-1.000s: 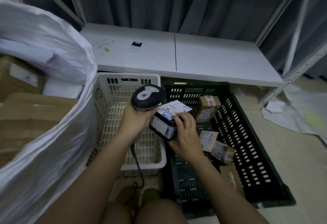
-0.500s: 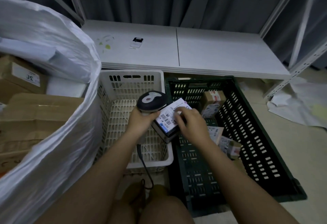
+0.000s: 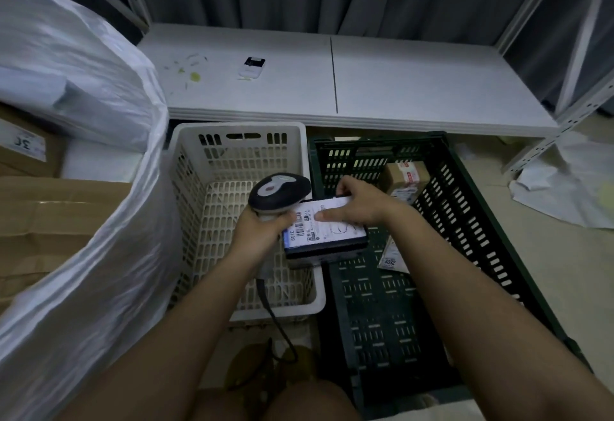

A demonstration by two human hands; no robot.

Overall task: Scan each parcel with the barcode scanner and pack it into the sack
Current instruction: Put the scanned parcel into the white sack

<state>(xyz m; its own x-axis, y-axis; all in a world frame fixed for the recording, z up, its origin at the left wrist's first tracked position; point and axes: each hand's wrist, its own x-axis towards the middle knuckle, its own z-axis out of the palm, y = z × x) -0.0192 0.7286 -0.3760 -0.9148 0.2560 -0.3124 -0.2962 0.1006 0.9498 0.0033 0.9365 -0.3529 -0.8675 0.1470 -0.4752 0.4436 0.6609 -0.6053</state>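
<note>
Leftmost white sack (image 3: 83,254) holding cardboard boxes, left hand (image 3: 257,228) gripping barcode scanner (image 3: 279,192) over white basket (image 3: 239,135), right hand (image 3: 357,203) holding labelled parcel (image 3: 324,233) just beside scanner, green crate (image 3: 481,221) with more parcels.

Sack (image 3: 83,271) left of basket (image 3: 239,141); crate (image 3: 471,208) right; shelf (image 3: 398,88) behind both.
</note>
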